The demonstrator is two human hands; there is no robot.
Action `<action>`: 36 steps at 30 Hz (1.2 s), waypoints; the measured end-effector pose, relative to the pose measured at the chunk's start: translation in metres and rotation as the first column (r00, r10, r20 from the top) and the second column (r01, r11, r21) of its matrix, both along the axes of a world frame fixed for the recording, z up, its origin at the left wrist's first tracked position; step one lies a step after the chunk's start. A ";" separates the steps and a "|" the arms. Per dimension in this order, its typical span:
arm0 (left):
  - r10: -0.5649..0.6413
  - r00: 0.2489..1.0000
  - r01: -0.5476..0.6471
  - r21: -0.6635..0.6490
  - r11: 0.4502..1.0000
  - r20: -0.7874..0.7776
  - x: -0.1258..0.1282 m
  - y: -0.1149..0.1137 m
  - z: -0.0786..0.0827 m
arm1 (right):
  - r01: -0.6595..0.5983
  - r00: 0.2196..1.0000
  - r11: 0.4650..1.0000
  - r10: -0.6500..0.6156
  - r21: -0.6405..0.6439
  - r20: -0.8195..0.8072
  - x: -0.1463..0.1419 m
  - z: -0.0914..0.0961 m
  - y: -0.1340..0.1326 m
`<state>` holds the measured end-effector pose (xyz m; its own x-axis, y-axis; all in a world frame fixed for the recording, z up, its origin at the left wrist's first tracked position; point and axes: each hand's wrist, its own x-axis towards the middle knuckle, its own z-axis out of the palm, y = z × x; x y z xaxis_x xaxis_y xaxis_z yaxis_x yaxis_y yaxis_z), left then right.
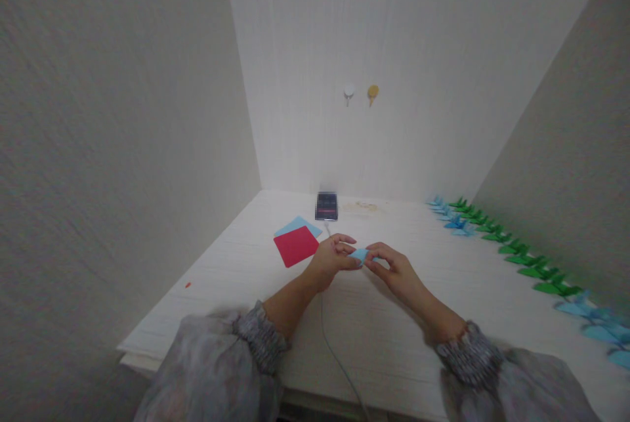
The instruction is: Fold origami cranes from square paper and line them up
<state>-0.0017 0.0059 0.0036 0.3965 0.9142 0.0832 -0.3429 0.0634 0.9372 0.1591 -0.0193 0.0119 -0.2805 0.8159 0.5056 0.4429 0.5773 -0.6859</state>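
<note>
A small piece of folded light blue paper (pixel 360 255) is held between my two hands above the white table (pixel 394 343). My left hand (pixel 336 255) pinches its left side with thumb and fingers. On its right side, the fingertips of my right hand (pixel 388 262) grip it too. My fingers cover part of the paper, so its full shape is hidden. Just left of my left hand lies a red paper sheet (pixel 296 246), overlapping a light blue sheet (pixel 300 224).
A phone (pixel 327 206) lies at the back with a cable (pixel 335 356) running under my left hand to the front edge. Rows of green paper cranes (pixel 516 249) and blue paper cranes (pixel 457 224) line the right side. Two hooks (pixel 373 92) are on the back wall.
</note>
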 end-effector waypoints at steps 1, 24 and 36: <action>0.000 1.000 0.000 0.006 1.000 -0.003 0.000 0.000 0.000 | 0.012 1.000 1.000 -0.012 -0.010 -0.003 0.000 0.000 0.000; -0.001 1.000 0.001 0.017 1.000 0.014 0.002 -0.002 -0.001 | -0.014 0.974 0.979 -0.032 -0.202 -0.226 -0.003 0.002 0.000; 0.016 0.999 -0.017 -0.018 1.000 -0.029 0.001 0.000 0.001 | -0.001 0.938 0.949 -0.109 -0.316 -0.331 -0.003 -0.001 0.000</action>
<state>-0.0005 0.0054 0.0041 0.3836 0.9218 0.0556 -0.3171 0.0749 0.9454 0.1564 -0.0190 0.0108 -0.0882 0.9545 0.2848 0.1758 0.2963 -0.9388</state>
